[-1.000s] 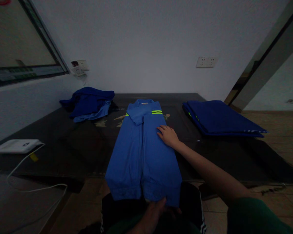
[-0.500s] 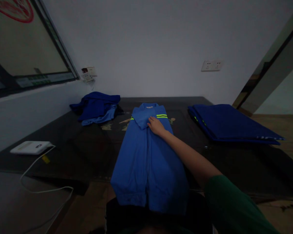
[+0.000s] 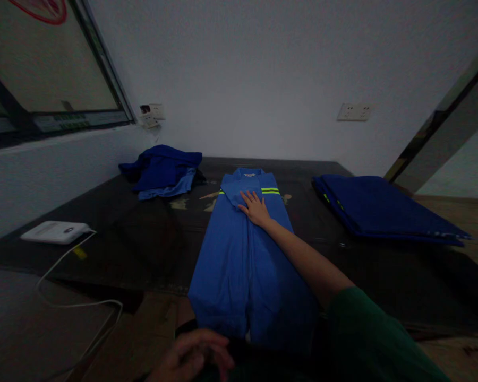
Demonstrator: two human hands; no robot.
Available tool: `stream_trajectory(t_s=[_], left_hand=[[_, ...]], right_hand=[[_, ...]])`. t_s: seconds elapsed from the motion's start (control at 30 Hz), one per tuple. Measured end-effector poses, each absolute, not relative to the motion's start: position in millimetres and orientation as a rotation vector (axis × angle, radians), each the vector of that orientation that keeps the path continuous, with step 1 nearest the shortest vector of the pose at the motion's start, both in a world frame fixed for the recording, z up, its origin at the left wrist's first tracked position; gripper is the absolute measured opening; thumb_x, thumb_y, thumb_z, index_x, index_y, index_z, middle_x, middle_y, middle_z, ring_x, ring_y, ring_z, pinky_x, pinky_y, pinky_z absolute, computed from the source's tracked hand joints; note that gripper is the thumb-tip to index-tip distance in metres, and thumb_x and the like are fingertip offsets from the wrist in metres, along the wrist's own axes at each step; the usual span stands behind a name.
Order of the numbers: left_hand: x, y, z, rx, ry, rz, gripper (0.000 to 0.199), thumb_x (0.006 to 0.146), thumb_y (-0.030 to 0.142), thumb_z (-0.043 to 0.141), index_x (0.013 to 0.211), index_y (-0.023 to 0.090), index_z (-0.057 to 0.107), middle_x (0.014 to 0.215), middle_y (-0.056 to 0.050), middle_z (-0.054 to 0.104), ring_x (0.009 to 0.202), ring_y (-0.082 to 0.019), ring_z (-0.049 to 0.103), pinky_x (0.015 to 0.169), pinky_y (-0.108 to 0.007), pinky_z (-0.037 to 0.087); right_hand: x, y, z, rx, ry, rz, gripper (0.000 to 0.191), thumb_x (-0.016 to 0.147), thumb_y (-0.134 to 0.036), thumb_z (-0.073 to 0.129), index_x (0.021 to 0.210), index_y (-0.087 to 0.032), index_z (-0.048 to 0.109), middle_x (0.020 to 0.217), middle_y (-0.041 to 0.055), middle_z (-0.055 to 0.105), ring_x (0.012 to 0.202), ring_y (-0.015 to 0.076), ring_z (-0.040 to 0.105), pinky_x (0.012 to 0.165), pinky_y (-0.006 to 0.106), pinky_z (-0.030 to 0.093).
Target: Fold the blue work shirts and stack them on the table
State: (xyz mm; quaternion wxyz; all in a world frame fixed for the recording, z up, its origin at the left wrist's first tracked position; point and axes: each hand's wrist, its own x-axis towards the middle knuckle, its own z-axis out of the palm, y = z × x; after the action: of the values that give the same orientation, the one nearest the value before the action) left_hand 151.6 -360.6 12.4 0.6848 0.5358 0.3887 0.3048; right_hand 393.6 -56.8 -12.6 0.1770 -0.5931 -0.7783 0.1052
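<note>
A light blue work jacket [image 3: 223,265] lies lengthwise with its collar at the far end and its hem over the table's near edge. Yellow-green stripes cross its chest, and a sleeve end [image 3: 239,188] is folded over the front. My right hand [image 3: 257,209] rests flat on the chest by that sleeve end, fingers spread. Low in the view, my left hand [image 3: 195,353] hovers near the hem, a little blurred. Its fingers are loosely bent and somewhat apart, and I see nothing in them.
The dark table [image 3: 143,249] bears a crumpled pile of blue clothes [image 3: 163,167] at back left and folded dark blue garments [image 3: 382,207] at right. A white device [image 3: 58,232] with a trailing cable [image 3: 79,305] sits at left. Behind rises a wall with sockets [image 3: 353,112].
My left hand has come into view at the bottom. My right hand's fingers have spread wider on the jacket. The whole view has shifted slightly.
</note>
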Motion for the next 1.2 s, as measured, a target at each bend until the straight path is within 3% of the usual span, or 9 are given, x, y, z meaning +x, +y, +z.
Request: stream_trajectory(t_s=[0.07,0.17,0.33,0.47,0.6,0.7,0.8,1.03,1.2], left_hand=[[130.6,-354.8,2.1,1.369,1.173,0.947,0.039,0.09,0.053,0.048,0.103,0.023,0.071,0.081,-0.007,0.073,0.069,-0.02,0.068,0.07,-0.033,0.055],[102.7,-340.2,-7.8,1.991,1.502,1.151,0.022,0.092,0.031,0.051,0.106,0.025,0.068,0.098,-0.005,0.072,0.088,-0.019,0.068,0.08,-0.03,0.054],[89.1,-301.4,-8.9,3.077,1.137,0.801,0.045,0.09,0.014,0.051,0.132,0.029,0.054,0.131,-0.004,0.06,0.121,-0.019,0.054,0.106,-0.035,0.039],[102.5,-275.7,-4.0,3.285,0.93,0.518,0.052,0.092,0.011,0.044,0.141,0.031,0.043,0.145,-0.005,0.047,0.135,-0.021,0.041,0.114,-0.044,0.028],[110.1,-267.3,-0.7,3.31,0.824,0.51,0.049,0.095,0.014,0.04,0.142,0.028,0.042,0.144,-0.007,0.047,0.136,-0.018,0.039,0.115,-0.042,0.026],[110.4,-266.6,-5.6,3.324,0.77,0.598,0.045,0.097,0.016,0.038,0.14,0.026,0.044,0.141,-0.007,0.051,0.135,-0.017,0.042,0.116,-0.041,0.026],[110.6,-265.7,-14.2,3.321,0.763,0.717,0.043,0.098,0.015,0.037,0.138,0.025,0.046,0.136,-0.005,0.057,0.13,-0.015,0.048,0.115,-0.037,0.031],[111.2,-267.1,-5.4,3.253,0.513,0.723,0.039,0.098,0.013,0.038,0.133,0.026,0.052,0.13,-0.003,0.062,0.129,-0.015,0.049,0.115,-0.043,0.031],[118.3,-274.6,15.6,2.998,0.373,0.654,0.038,0.099,0.02,0.037,0.135,0.025,0.05,0.128,-0.005,0.063,0.126,-0.015,0.052,0.112,-0.038,0.037]], right_hand=[[400.0,-71.6,3.0,-1.53,-2.153,0.294,0.057,0.097,-0.043,0.038,0.149,-0.021,0.03,0.154,0.0113,0.031,0.144,0.0273,0.019,0.114,0.055,0.022],[426.4,-122.3,30.7,-1.243,-2.179,0.366,0.043,0.095,-0.03,0.044,0.136,-0.02,0.049,0.14,0.0121,0.049,0.133,0.0228,0.042,0.112,0.045,0.033],[500.8,-261.3,56.3,-1.138,-2.327,0.647,0.035,0.093,-0.02,0.047,0.126,-0.027,0.056,0.131,0.0066,0.057,0.123,0.0186,0.052,0.104,0.041,0.044],[543.2,-341.7,36.7,-1.32,-2.449,0.619,0.064,0.086,-0.013,0.053,0.145,-0.031,0.036,0.148,0.0067,0.041,0.134,0.0216,0.041,0.104,0.041,0.046],[540.9,-360.7,-2.5,-1.428,-2.561,-0.192,0.085,0.078,0.004,0.046,0.148,-0.04,0.026,0.155,0.0037,0.028,0.143,0.0292,0.021,0.108,0.059,0.034],[520.5,-351.8,-18.3,-1.409,-2.533,-0.528,0.082,0.08,0.004,0.046,0.148,-0.038,0.028,0.156,0.0073,0.024,0.144,0.0307,0.018,0.108,0.063,0.029],[504.5,-341.0,-18.5,-1.263,-2.569,-0.583,0.071,0.085,0.0,0.045,0.148,-0.031,0.03,0.155,0.0105,0.026,0.144,0.029,0.018,0.11,0.061,0.027],[507.8,-336.1,-6.7,-0.928,-2.622,-0.245,0.056,0.095,-0.01,0.043,0.144,-0.034,0.035,0.147,0.004,0.043,0.142,0.0207,0.026,0.114,0.059,0.017],[515.6,-337.2,4.1,-0.867,-2.535,0.259,0.045,0.099,-0.021,0.038,0.143,-0.033,0.039,0.135,0.0024,0.057,0.129,0.0137,0.047,0.111,0.04,0.035]])
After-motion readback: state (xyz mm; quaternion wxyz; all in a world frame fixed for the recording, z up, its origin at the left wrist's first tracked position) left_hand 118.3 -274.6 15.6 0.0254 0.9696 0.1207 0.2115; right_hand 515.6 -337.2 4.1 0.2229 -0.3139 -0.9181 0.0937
